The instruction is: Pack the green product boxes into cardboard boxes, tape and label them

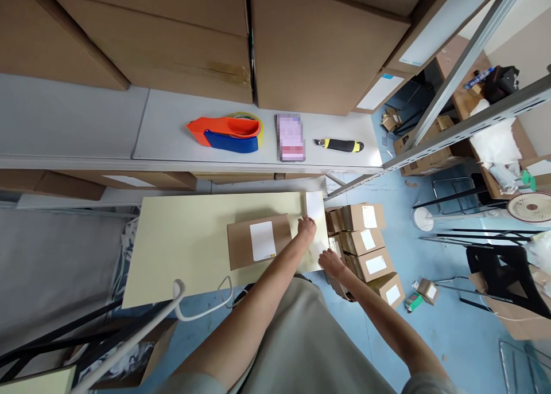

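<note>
My left hand point(307, 226) is closed, fingers curled, over the right end of the pale yellow table point(185, 233). It overlaps the lower part of a white paper strip point(314, 203); whether the fingers pinch it is hard to tell. My right hand point(332, 262) is at the table's right edge, fingers bent together, and what they hold, if anything, does not show. Left of my hands, a closed cardboard box point(239, 245) lies flat on the table. It carries a white label point(262, 241) on top.
Several labelled boxes point(360, 242) are stacked on the floor right of the table. On the shelf point(167, 119) ahead lie an orange-and-blue tape dispenser point(228, 135), a blurred pinkish packet point(290, 137) and a utility knife point(340, 145). A metal post point(469, 124) and fan point(531, 206) stand right.
</note>
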A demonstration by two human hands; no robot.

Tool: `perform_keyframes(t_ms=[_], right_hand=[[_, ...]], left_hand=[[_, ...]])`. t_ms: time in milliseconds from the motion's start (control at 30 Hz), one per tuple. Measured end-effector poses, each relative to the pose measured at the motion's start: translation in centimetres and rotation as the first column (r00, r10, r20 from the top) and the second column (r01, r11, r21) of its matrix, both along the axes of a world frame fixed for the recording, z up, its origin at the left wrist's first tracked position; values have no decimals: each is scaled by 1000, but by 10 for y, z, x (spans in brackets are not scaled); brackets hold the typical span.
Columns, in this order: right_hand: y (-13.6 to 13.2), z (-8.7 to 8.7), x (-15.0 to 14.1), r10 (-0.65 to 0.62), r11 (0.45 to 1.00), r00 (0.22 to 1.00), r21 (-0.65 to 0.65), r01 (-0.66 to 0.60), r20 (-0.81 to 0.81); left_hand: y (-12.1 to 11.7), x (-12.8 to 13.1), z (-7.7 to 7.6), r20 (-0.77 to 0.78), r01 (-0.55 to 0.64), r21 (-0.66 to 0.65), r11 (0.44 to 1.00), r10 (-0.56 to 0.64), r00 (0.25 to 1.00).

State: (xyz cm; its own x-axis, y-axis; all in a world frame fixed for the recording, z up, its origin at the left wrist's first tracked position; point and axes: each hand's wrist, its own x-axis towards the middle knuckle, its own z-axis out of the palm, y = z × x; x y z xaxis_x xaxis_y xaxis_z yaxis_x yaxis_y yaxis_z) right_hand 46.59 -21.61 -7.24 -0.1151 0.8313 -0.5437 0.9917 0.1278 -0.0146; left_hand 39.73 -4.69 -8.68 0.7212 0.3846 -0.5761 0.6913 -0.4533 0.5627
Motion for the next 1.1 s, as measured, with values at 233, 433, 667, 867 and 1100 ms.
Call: perform_keyframes(t_ms=[233,433,667,867,1100], right_hand=[[29,45,1,-225,807,930,-590,10,-291],[96,106,11,-534,741,559,-670,-53,-634],[156,127,-16,-560,798,477,-597,88,-678],[177,127,-64,-504,817,531,-575,38,-681],[172,163,-104,-370,835,643,-543,-87,-671]], left_hand=[[-11,-31,25,74,-115,-242,963,137,988],[-27,-120,57,197,-135,-711,690,380,904],[-60,-243,94,92,-248,-932,265,833,545],[-112,-294,99,72,-288,-939,187,928,367],[-161,-323,112,147,-326,-913,245,943,297]])
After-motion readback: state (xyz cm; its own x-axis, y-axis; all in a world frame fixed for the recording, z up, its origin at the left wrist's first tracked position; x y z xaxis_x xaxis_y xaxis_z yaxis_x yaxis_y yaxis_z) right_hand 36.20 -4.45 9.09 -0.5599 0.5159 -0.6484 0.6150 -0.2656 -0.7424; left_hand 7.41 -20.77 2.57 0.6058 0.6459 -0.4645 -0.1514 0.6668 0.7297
